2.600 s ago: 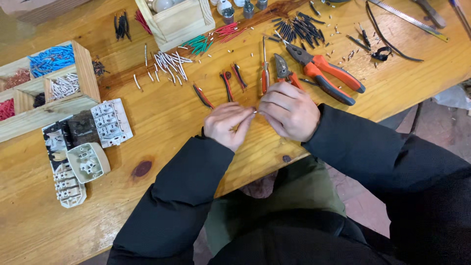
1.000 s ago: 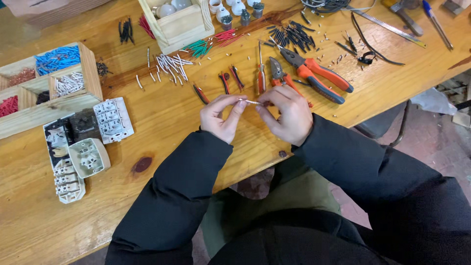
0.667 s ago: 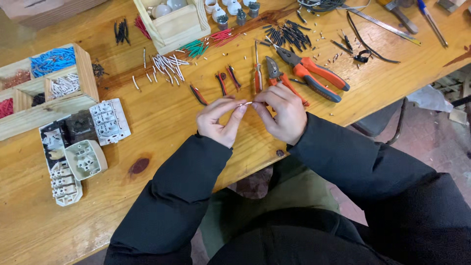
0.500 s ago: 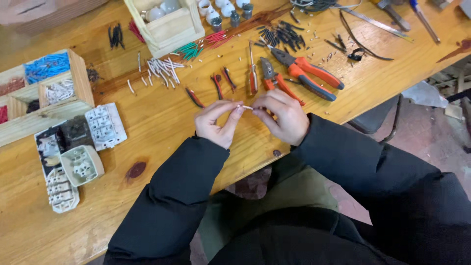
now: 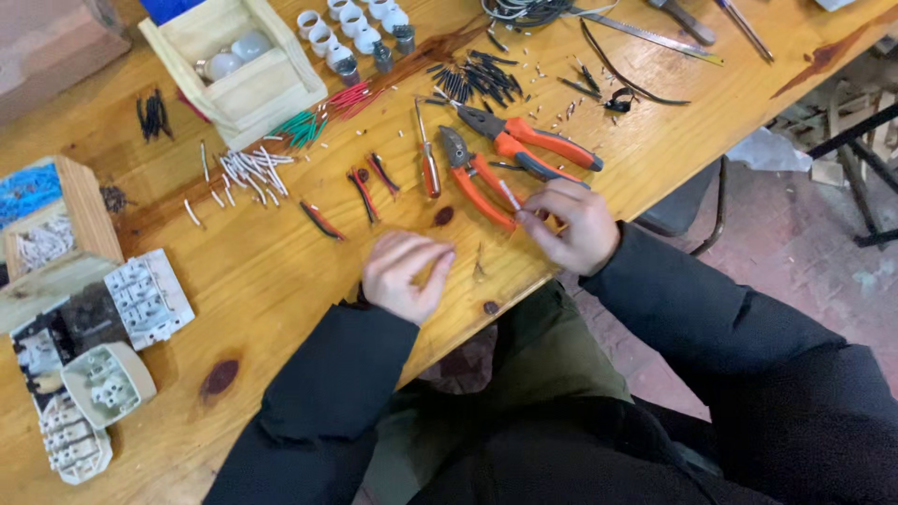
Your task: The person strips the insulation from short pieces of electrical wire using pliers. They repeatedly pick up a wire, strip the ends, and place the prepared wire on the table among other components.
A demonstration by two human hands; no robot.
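The right hand (image 5: 572, 224) pinches a short white wire (image 5: 510, 195) at its fingertips, at 12 o'clock over the pliers (image 5: 482, 178), near the table (image 5: 281, 281) edge. The left hand (image 5: 404, 273) is loosely curled, holding nothing, on bare wood at 9 o'clock of the right. Half a second ago both hands met on the wire; now they are apart.

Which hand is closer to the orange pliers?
The right hand. It is right beside the orange pliers, nearly touching the handles, and pinches a short white wire piece. The left hand rests on the wooden table, farther to the pliers' left.
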